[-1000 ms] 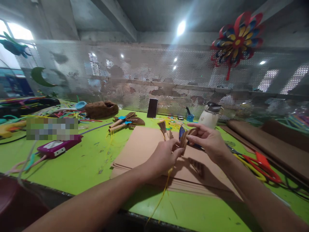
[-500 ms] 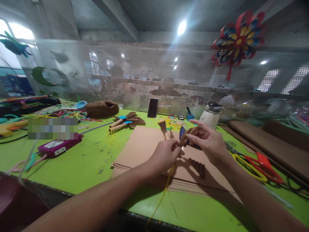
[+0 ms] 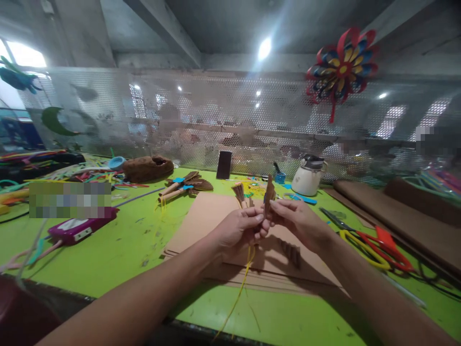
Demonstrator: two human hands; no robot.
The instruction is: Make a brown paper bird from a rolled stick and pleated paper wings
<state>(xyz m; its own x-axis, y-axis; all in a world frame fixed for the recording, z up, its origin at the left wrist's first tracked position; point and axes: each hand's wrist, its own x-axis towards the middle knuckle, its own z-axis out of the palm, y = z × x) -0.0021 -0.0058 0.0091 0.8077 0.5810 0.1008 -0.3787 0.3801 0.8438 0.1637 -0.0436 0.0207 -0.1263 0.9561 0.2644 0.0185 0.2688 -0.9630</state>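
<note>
Between both hands, above the stacked brown paper sheets, stands a pleated brown paper piece. My left hand is closed, its thumb and fingers pinching the piece's lower end. My right hand pinches the piece's right side. Yellow strands hang below my left hand onto the green table. Just beyond the hands lies a rolled paper piece with a fanned brown end, partly hidden by them. Another pleated brown strip rests on the sheets under my right hand.
Scissors with yellow and red handles lie right, near a brown roll. A white jug and a phone stand at the back. A purple power strip and finished-looking brown paper pieces with blue ties lie left.
The pleated piece has turned from slanting to nearly upright. My right hand's raised fingers have come down and closed on it. The whole view has shifted slightly.
</note>
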